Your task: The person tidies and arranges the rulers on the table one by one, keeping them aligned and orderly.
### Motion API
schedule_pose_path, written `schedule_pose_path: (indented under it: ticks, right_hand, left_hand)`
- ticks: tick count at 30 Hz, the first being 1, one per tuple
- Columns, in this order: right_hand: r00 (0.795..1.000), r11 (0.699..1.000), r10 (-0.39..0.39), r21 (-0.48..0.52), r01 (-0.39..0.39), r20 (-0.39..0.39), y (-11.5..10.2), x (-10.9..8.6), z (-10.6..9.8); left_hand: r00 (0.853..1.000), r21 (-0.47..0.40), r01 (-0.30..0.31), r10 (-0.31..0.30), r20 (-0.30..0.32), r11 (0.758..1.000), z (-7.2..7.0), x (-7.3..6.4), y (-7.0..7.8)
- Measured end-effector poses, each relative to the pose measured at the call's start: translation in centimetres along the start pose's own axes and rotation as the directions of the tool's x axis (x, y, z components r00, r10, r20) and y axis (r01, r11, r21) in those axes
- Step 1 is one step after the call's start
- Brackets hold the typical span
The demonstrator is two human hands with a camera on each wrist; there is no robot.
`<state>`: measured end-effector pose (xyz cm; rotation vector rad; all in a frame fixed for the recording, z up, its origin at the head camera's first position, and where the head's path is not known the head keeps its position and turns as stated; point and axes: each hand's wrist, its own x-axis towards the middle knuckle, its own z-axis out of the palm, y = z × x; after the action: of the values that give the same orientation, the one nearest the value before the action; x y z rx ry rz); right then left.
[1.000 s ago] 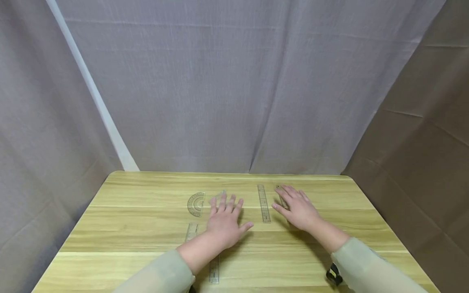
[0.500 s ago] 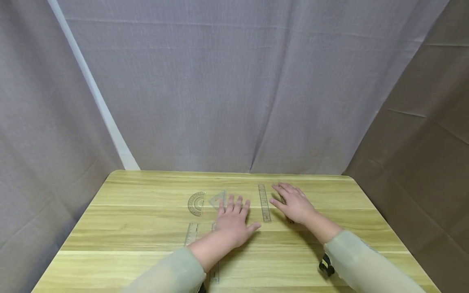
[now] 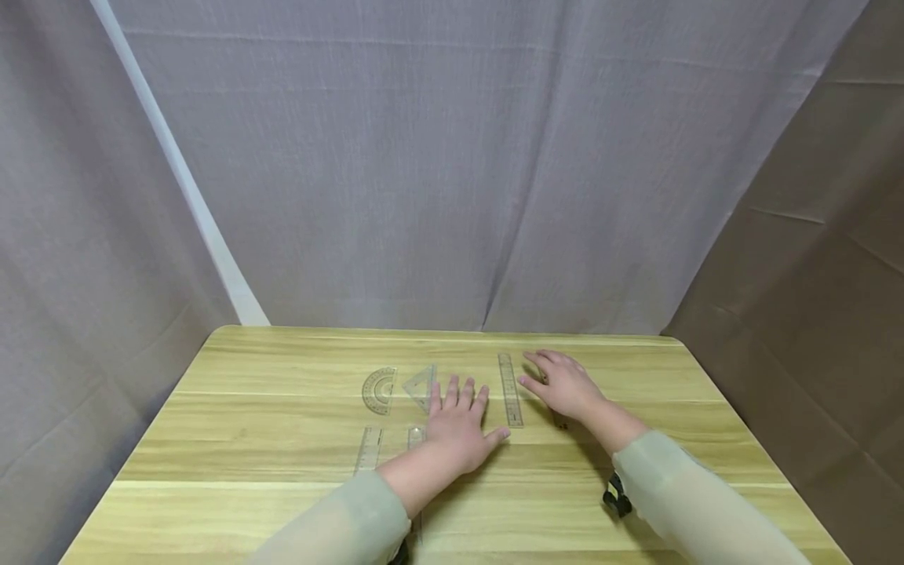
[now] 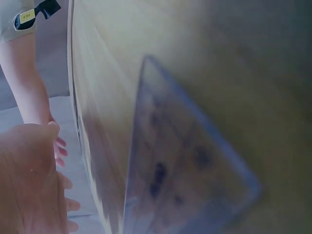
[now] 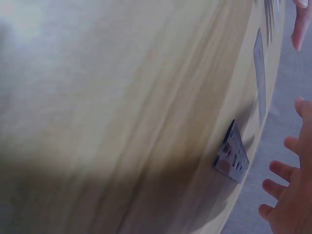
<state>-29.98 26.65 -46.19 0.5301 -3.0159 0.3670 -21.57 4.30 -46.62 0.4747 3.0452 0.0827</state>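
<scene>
My left hand (image 3: 461, 433) is spread palm down over the table, fingers straight, holding nothing. Just beyond its fingertips lies a clear set square (image 3: 421, 386); a protractor (image 3: 378, 391) is left of that. Partly under my left forearm is a narrow clear ruler (image 3: 415, 435). My right hand (image 3: 567, 386) hovers with loosely bent fingers above a flat strip, mostly hidden from the head; the right wrist view shows this strip (image 5: 232, 158) with dark shapes on it. Between the hands lies another clear ruler (image 3: 510, 391).
A wider clear ruler (image 3: 368, 450) lies left of my left forearm. In the left wrist view, a blurred clear plastic piece (image 4: 180, 161) is close to the camera. A grey curtain (image 3: 395, 173) closes off the wooden table's (image 3: 247, 424) far edge.
My left hand has shifted right, exposing more of the set square. My right hand has slid slightly left, its fingertips nearer the middle ruler. The rulers and protractor keep their places.
</scene>
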Motion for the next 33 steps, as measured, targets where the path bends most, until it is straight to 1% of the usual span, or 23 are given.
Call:
schedule_pose_path:
  ticks: [4,8,16,22,27,31,33]
  right_hand:
    - [1.0,1.0,0.012,0.008,-0.012,0.006,-0.1,0.5,-0.1]
    - [1.0,1.0,0.02,0.011,-0.02,0.014,0.0,1.3,0.0]
    - [0.997,0.997,0.059,0.043,-0.061,0.054,0.2,2.4,0.2]
    - [0.995,0.997,0.071,0.031,-0.073,0.065,0.0,3.4,0.5]
    - [0.994,0.996,0.082,0.031,-0.084,0.071,0.0,4.0,0.9]
    - [0.994,0.996,0.088,0.0,-0.088,0.065,0.0,4.5,1.3]
    - [0.993,0.995,0.095,-0.017,-0.094,0.069,-0.1,4.7,1.5]
  left_hand:
    - [1.0,-0.003,0.009,-0.009,0.006,1.0,-0.1,0.3,0.3]
    - [1.0,-0.002,0.017,-0.017,0.016,1.0,0.2,0.7,0.4]
    - [0.998,0.005,0.032,-0.032,0.045,0.999,0.4,1.4,0.7]
    - [0.997,0.018,0.042,-0.043,0.063,0.999,1.0,2.2,1.0]
    - [0.996,0.028,0.048,-0.05,0.073,0.998,1.2,2.7,1.3]
    - [0.994,0.022,0.052,-0.054,0.093,0.998,1.2,2.9,1.7]
    - [0.994,0.027,0.052,-0.054,0.093,0.998,1.1,3.0,1.9]
